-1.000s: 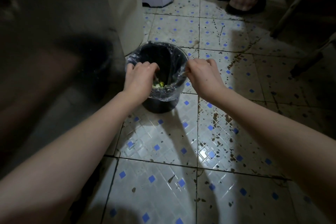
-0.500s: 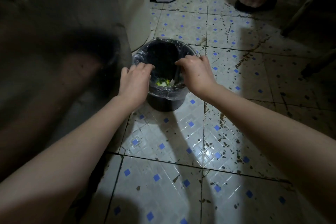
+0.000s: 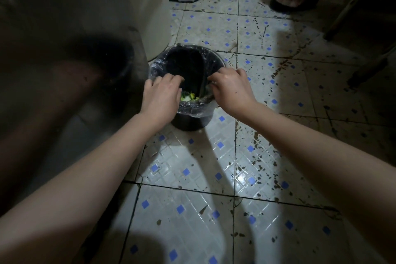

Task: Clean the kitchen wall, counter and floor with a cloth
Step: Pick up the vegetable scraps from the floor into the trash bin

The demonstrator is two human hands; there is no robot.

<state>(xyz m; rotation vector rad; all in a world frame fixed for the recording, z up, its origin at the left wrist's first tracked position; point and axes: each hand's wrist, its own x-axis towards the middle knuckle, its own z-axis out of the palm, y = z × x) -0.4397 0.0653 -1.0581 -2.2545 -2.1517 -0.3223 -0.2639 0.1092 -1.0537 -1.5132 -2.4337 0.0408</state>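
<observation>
Both bare forearms reach from lower corners toward frame centre, converging. Left hand palm down, fingers curled over edge of clear crinkled plastic liner, gripping it. Right hand knuckles up, fingertips pinching same liner's right edge. Hands near, not touching.

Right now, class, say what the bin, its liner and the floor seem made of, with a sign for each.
The bin: probably dark matte plastic; smooth round wall, though dim light leaves it open. The liner: thin clear glossy plastic film; it wrinkles and shows the bin through. The floor: likely glazed ceramic tile; grout lines, glare, blue diamonds, brown stains.
</observation>
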